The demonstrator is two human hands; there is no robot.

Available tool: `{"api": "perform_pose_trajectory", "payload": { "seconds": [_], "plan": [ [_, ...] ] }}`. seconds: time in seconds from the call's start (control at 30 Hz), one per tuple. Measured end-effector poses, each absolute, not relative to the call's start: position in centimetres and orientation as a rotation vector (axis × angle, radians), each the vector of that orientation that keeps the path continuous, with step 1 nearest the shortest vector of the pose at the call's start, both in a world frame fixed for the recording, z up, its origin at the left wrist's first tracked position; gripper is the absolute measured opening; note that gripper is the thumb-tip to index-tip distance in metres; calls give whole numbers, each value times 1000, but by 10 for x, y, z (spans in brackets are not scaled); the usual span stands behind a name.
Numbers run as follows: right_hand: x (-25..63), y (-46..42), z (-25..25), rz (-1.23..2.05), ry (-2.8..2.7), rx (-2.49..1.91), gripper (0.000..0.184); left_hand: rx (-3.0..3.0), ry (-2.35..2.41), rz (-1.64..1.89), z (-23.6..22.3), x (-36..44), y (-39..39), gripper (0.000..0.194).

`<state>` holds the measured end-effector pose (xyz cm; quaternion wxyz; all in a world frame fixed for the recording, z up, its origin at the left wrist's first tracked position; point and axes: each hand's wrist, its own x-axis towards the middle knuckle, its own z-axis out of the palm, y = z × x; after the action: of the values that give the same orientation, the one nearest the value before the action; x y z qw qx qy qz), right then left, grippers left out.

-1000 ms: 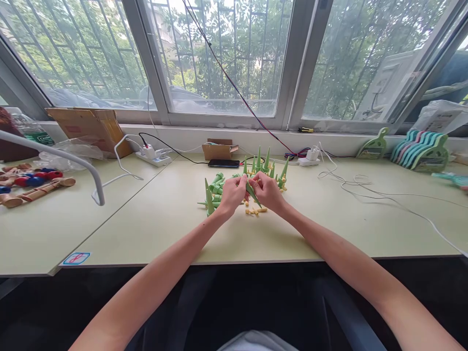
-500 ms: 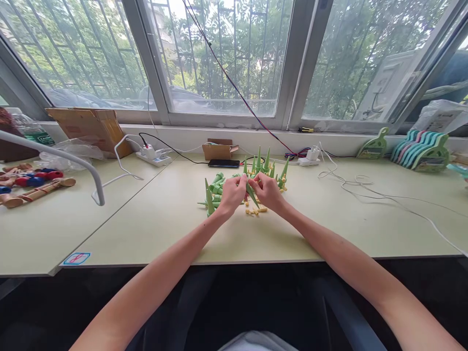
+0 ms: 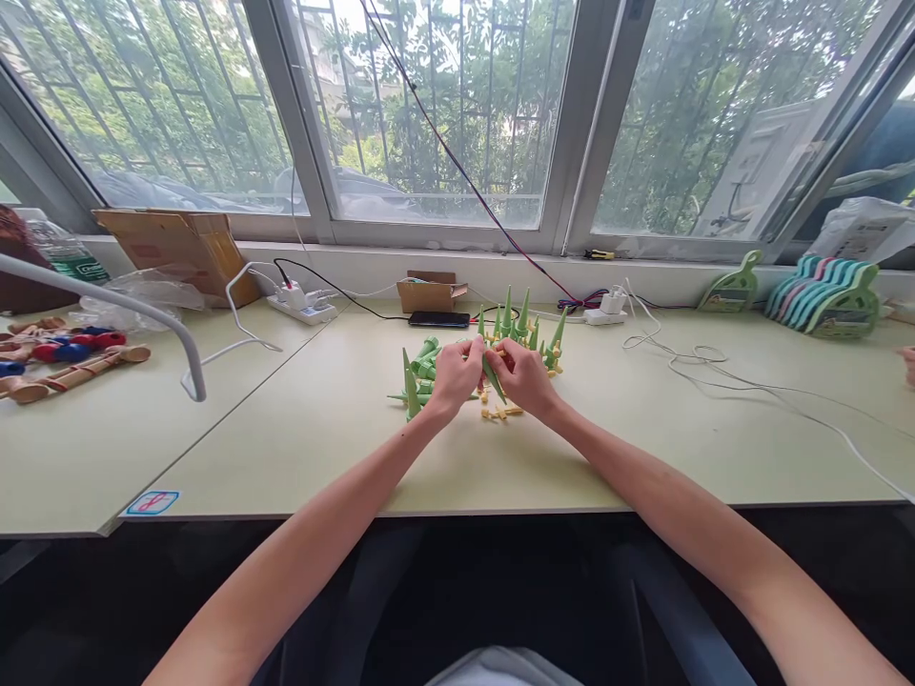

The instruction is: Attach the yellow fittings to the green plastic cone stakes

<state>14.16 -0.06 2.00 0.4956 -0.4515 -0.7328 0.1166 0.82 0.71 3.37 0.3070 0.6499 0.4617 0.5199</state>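
Close together above the middle of the table, my left hand (image 3: 457, 377) and my right hand (image 3: 527, 373) are both closed on a green plastic watering spike (image 3: 494, 381). Its pointed end slants down toward me between them. My fingertips cover its upper part, so any small piece pinched there is hidden. To the left lie several green spikes and caps (image 3: 426, 360), with one spike (image 3: 410, 389) standing point up. Behind my right hand, more green spikes (image 3: 523, 312) stand upright, some with yellow pieces. Small yellow valve pieces (image 3: 502, 413) lie on the table below my hands.
A black phone (image 3: 438, 319) lies before a small open carton (image 3: 431, 293). White power strips (image 3: 304, 307) and loose cables (image 3: 704, 359) are at the back and right. Dustpan-like items (image 3: 822, 295) stand at far right, near another person's hand (image 3: 907, 364). Wooden toys (image 3: 86, 365) lie left.
My hands stay in nearly the same place, with the spike shifting only slightly between them. At the right edge, a teal item has left view and another person's hand shows.
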Motion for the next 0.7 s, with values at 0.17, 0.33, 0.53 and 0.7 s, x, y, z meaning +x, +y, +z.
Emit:
{"api": "perform_pose_trajectory", "payload": {
  "seconds": [0.17,0.33,0.53,0.7],
  "plan": [
    [142,-2,20,347,-1767,-1042,38,1742,1251,1387,35,8,7,46],
    [142,-2,18,378,-1772,-1031,36,1724,1265,1396,33,7,9,46],
    [142,-1,17,389,-1795,-1036,34,1723,1259,1396,31,6,11,46],
    [141,-2,18,385,-1796,-1030,33,1716,1263,1391,32,6,11,46]
  ]
}}
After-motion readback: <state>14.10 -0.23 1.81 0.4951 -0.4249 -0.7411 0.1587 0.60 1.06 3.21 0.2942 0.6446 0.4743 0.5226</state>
